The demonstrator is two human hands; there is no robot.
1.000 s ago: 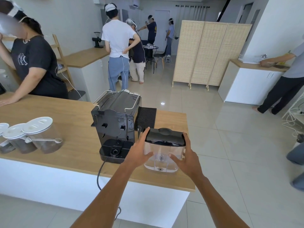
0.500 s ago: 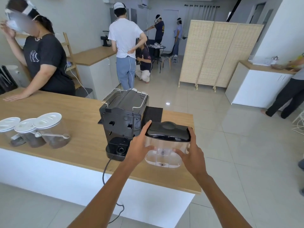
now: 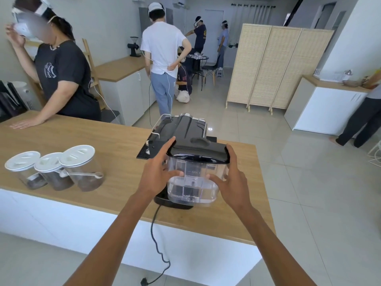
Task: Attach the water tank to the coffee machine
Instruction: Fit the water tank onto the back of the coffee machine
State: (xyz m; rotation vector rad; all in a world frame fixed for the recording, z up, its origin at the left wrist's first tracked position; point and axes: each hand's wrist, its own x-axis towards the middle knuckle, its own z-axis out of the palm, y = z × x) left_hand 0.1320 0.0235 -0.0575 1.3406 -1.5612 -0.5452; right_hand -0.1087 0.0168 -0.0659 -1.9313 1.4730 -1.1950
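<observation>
Water tank (image 3: pixel 192 178) now shifted from beside coffee machine (image 3: pixel 181 129) to directly behind it, above rear base. Tank gripped at sides by left hand (image 3: pixel 157 172) and right hand (image 3: pixel 231 182).

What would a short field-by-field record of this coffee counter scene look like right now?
Setting: wooden counter in a tiled room, other people behind
Held item: clear water tank with black lid, marked MAX
Left hand: grips the tank's left side
Right hand: grips the tank's right side
Tank position: in front of the black coffee machine, above its rear base; seating cannot be judged
Cord: hangs off the counter edge, plug loose
Nearby: three lidded jars on the left
</observation>
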